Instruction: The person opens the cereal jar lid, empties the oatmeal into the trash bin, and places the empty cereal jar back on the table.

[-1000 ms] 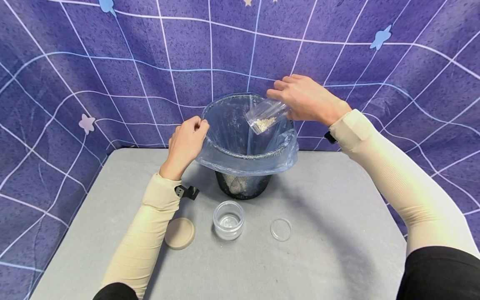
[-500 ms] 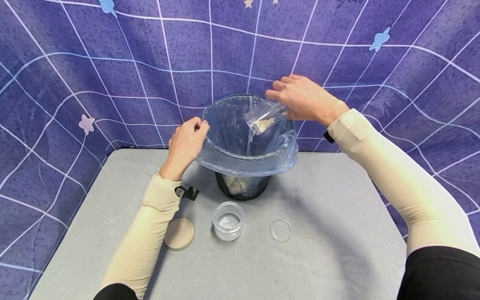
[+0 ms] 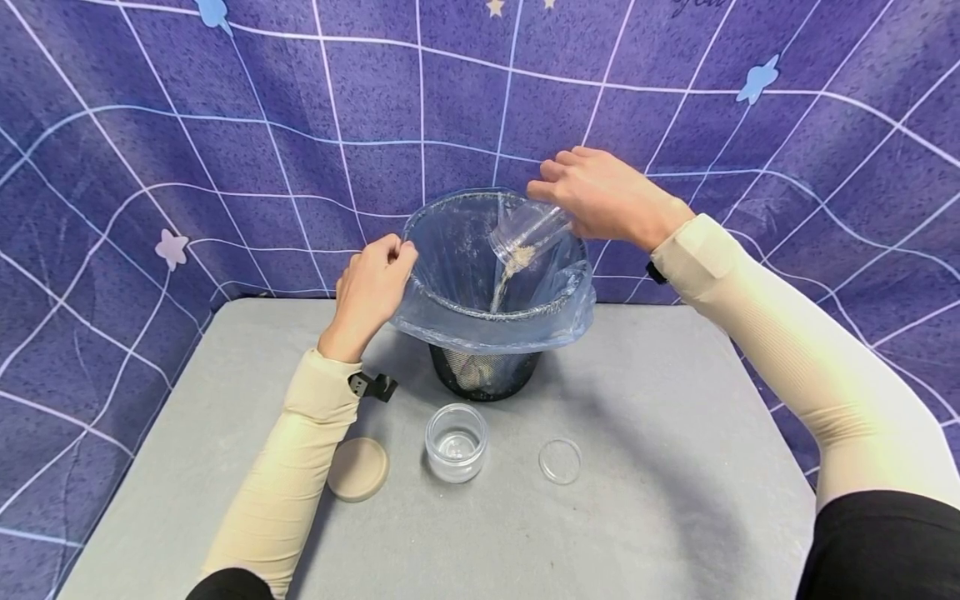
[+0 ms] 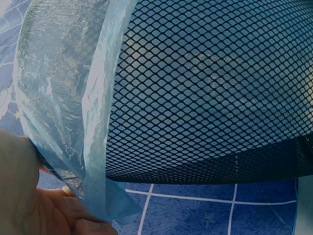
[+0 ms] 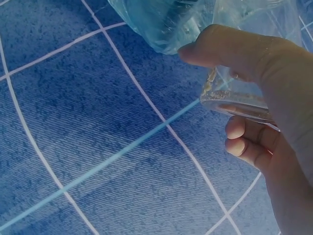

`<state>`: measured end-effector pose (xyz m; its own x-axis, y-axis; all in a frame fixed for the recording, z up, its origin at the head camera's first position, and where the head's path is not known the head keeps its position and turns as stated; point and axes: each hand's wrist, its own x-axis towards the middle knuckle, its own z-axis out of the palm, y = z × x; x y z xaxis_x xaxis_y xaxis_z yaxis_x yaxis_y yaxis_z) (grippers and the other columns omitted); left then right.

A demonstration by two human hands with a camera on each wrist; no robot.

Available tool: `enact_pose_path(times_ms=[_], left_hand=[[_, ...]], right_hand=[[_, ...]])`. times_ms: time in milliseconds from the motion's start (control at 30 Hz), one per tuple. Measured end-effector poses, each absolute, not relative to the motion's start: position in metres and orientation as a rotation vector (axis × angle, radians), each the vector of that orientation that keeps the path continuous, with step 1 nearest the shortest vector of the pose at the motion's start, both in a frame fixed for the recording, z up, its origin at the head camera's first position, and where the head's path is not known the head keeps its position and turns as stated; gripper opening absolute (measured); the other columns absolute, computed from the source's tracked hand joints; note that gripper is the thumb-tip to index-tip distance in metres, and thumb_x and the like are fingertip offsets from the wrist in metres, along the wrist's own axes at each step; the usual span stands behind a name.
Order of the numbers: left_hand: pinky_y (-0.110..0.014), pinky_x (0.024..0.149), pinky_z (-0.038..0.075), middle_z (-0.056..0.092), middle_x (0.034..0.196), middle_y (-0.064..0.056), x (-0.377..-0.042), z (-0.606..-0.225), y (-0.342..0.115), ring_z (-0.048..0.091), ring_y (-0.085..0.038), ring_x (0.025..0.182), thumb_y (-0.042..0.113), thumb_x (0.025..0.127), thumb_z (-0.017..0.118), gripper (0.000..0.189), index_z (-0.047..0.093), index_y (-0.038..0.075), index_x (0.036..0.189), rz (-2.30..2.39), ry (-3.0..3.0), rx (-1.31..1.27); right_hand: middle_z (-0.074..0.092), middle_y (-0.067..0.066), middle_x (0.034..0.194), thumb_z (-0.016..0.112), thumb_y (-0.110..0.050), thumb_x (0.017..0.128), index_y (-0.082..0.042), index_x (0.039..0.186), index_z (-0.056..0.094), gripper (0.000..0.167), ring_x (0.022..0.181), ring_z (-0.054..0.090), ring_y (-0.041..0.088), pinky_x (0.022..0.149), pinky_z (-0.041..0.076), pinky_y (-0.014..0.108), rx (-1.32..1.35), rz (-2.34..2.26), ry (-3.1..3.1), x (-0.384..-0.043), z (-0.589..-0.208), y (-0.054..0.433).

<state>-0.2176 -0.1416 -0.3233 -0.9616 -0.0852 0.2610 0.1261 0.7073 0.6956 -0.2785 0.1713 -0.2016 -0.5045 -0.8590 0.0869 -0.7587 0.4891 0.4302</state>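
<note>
My right hand (image 3: pixel 611 198) holds a clear jar (image 3: pixel 542 223) tipped mouth-down to the left over the bin. Pale flakes (image 3: pixel 516 262) slide out of its mouth and fall in a thin stream into the blue bag (image 3: pixel 491 333) lining the black mesh bin (image 3: pixel 483 373). In the right wrist view, thumb and fingers hold the jar near its base (image 5: pixel 239 106), where a few crumbs cling inside. My left hand (image 3: pixel 372 283) grips the bin's left rim. The left wrist view shows its fingers (image 4: pixel 73 205) curled at the rim over the folded bag edge.
In front of the bin stands an open clear jar (image 3: pixel 457 442). A beige round lid (image 3: pixel 358 469) lies to its left, by the left forearm, and a clear round disc (image 3: pixel 560 461) to its right. A purple patterned cloth (image 3: pixel 465 92) hangs right behind the bin.
The flakes lay inside the tilted jar before; now they pour from its mouth into the bin. My right hand has shifted slightly left, and the left hand stays put.
</note>
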Motion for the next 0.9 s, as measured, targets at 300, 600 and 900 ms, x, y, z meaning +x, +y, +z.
enact_pose_path(times_ms=[300,600,900], left_hand=[[-0.045,0.068,0.037,0.051,0.074,-0.006,-0.219,-0.324,-0.142,0.057,-0.034,0.078,0.049,0.105,0.042,0.041,0.049,0.016,0.081,-1.101,-2.637,-0.036],[-0.046,0.069,0.037,0.05,0.075,-0.006,-0.218,-0.324,-0.142,0.057,-0.034,0.079,0.049,0.105,0.042,0.041,0.048,0.016,0.081,-1.108,-2.638,-0.041],[-0.045,0.068,0.036,0.049,0.074,-0.005,-0.219,-0.324,-0.143,0.057,-0.034,0.079,0.049,0.106,0.042,0.041,0.048,0.017,0.081,-1.108,-2.639,-0.036]], right_hand=[[0.066,0.023,0.107,0.087,0.006,0.074,0.0,0.127,0.064,0.058,0.102,0.063,0.043,0.094,0.054,0.053,1.342,-0.524,-2.403,-0.274,-0.196,0.168],[0.065,0.023,0.104,0.077,0.014,0.074,0.001,0.122,0.065,0.051,0.096,0.064,0.046,0.091,0.054,0.055,1.351,-0.437,-2.394,-0.275,-0.206,0.169],[0.067,0.023,0.109,0.087,0.004,0.07,0.001,0.125,0.063,0.06,0.101,0.066,0.047,0.097,0.054,0.056,1.34,-0.368,-2.463,-0.277,-0.216,0.174]])
